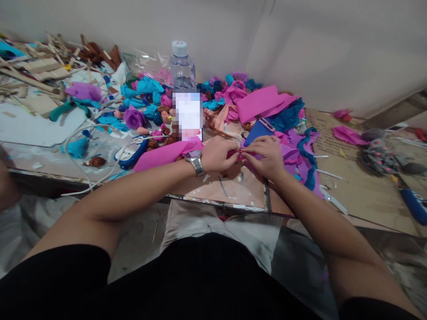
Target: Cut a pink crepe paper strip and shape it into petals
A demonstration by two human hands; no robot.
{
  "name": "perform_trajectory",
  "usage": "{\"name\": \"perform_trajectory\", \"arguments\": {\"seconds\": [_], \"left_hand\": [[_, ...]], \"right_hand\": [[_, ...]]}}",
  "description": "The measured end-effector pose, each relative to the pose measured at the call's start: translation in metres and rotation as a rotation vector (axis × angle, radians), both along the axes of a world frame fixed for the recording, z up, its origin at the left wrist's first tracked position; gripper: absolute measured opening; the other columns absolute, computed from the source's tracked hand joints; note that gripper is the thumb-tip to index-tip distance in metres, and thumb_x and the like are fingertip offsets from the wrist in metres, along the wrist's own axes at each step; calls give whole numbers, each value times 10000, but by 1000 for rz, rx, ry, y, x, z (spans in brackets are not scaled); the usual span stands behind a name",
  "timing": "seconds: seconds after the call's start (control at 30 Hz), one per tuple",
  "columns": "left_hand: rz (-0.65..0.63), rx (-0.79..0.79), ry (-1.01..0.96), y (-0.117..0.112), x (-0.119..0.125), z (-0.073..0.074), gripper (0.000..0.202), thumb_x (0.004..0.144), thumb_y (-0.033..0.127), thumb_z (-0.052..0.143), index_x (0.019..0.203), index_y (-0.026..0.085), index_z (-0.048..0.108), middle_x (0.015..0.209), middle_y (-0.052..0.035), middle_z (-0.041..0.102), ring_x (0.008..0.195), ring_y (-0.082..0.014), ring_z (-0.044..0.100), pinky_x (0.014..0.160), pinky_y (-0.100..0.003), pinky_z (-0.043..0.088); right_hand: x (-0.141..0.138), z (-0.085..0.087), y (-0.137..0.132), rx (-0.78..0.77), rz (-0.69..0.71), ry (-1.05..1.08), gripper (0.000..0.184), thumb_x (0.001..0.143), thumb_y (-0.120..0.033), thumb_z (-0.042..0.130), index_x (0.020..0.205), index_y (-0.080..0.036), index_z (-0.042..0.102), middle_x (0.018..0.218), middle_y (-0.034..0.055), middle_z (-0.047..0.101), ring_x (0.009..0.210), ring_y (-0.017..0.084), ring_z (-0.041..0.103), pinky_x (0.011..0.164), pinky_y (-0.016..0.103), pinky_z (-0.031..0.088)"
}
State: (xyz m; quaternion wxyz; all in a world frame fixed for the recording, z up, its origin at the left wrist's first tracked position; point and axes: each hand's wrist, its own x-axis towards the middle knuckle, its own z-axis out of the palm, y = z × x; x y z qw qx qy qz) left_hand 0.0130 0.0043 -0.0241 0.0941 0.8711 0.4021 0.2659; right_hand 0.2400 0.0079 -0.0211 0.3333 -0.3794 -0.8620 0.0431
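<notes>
My left hand [218,154], with a metal watch [195,162] on its wrist, and my right hand [265,156] meet over the table's front edge. Both are closed in a pinch on a small piece of pink crepe paper [240,154] held between them. A larger pink crepe sheet [167,153] lies just left of my left hand. Purple and blue paper strips [305,162] spread to the right of my right hand. A dark blue flat object [257,131] rests just behind my fingers.
A plastic water bottle [182,66] stands at the back by the wall. Paper flowers, among them a purple rose [134,118], and crepe scraps cover the middle. Wooden sticks [36,66] pile at far left. A white cable [100,173] loops near the front edge. Cardboard [353,186] lies right.
</notes>
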Motion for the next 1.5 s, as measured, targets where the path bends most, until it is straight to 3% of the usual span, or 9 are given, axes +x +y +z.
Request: {"name": "perform_trajectory", "arguments": {"seconds": [0.17,0.37,0.7,0.8,0.97,1.5], "left_hand": [[22,-30,4,-2,2,4,277,943,384,560,835,212,749,728,-51,719,678,-218,639,706,-374,419],[5,-86,-55,-4,2,6,226,903,288,538,865,206,745,774,-43,730,712,-209,626,708,-356,410],[-39,-202,-162,-1,1,8,209,838,203,486,775,182,683,675,-15,622,623,-164,511,647,-332,337],[-69,-221,-191,-1,1,7,188,858,230,502,732,182,633,661,-3,592,628,-156,495,652,-323,338],[-78,-220,-223,-1,2,8,318,965,338,485,716,179,602,657,0,582,628,-149,492,654,-317,330],[-28,-172,-220,-3,2,7,332,989,373,529,771,174,680,691,-9,655,628,-145,542,642,-308,341]], "right_hand": [[0,1,0,5,26,-8,245,982,-479,668,951,-299,831,922,47,826,1010,308,668,986,551,387],[2,3,-1,67,48,-27,175,986,-409,687,987,-309,830,935,30,825,1002,287,668,989,542,368],[0,4,-3,174,102,-16,136,965,-298,701,988,-311,834,907,16,814,952,259,673,950,513,358],[1,3,-3,182,96,-35,124,954,-301,710,973,-312,832,909,13,816,951,261,677,956,518,346],[1,2,-2,157,57,-46,128,964,-364,709,965,-291,814,931,29,826,974,273,688,992,532,331],[2,3,-3,173,32,-40,146,983,-402,708,960,-287,796,923,21,824,970,280,692,995,535,330]]}}
